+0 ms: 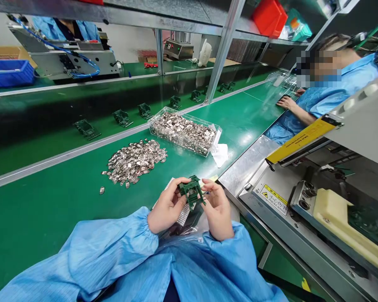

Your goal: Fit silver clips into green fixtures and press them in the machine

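Both my hands hold a dark green plastic frame [192, 192] with openings in it, just above the front edge of the bench. My left hand [167, 205] grips its left side between thumb and fingers. On the right side, my right hand [218, 209] pinches the frame with thumb and fingertips. Under the left hand lies a white ridged strip [184, 214], partly hidden. Ahead to the left is a loose pile of small silvery metal pieces [135, 161]. Behind the frame stands a clear plastic box [179, 146] filled with more of these pieces.
Several similar green frames [122, 118] sit in a row on the strip beyond a metal rail [113, 142]. A white paper [220, 155] lies beside the box. To my right is a machine [277, 197] with a warning label. A co-worker in blue [330, 96] sits beyond it.
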A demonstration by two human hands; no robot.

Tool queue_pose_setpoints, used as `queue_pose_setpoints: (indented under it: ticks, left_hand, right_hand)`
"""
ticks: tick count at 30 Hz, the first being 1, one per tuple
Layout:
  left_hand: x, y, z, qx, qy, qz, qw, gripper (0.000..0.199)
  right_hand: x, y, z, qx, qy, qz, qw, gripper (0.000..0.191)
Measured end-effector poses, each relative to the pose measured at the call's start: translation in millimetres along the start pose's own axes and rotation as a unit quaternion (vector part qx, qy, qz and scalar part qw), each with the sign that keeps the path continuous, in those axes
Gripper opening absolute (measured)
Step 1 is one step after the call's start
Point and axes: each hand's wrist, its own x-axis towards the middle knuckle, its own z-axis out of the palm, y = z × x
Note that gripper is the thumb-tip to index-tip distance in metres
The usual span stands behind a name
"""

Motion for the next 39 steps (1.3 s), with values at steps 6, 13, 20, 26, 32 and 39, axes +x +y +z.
queue_pose_setpoints:
  ticks: [6, 13, 20, 26, 32, 39]
  left_hand:
    - [1, 48, 8.6, 0.053, -0.178, -0.005, 0.983, 0.038]
    - [78, 96, 95.8, 0.053, -0.396, 0.133, 0.907, 0.047]
    - [132, 116, 275.3, 0.114, -0.364, 0.268, 0.885, 0.073]
    - [145, 110, 310.8, 0.0, -0.377, 0.155, 0.913, 0.082]
    - [140, 101, 191.9, -0.028, -0.408, 0.051, 0.911, 0.062]
    - [115, 44, 105.0, 0.082, -0.42, -0.081, 0.9, 0.06]
  right_hand:
    - [-21, -47, -58, -0.146, -0.141, -0.15, 0.968, 0.071]
    - [-91, -76, -175, -0.131, 0.246, -0.182, 0.943, 0.066]
    - [-130, -97, -277, -0.123, 0.591, -0.22, 0.767, 0.054]
    - [-101, -114, -303, -0.232, 0.473, -0.176, 0.832, 0.072]
    - [-48, -127, -316, -0.422, 0.282, -0.049, 0.86, 0.069]
    - [-38, -121, -320, -0.49, 0.195, 0.016, 0.849, 0.076]
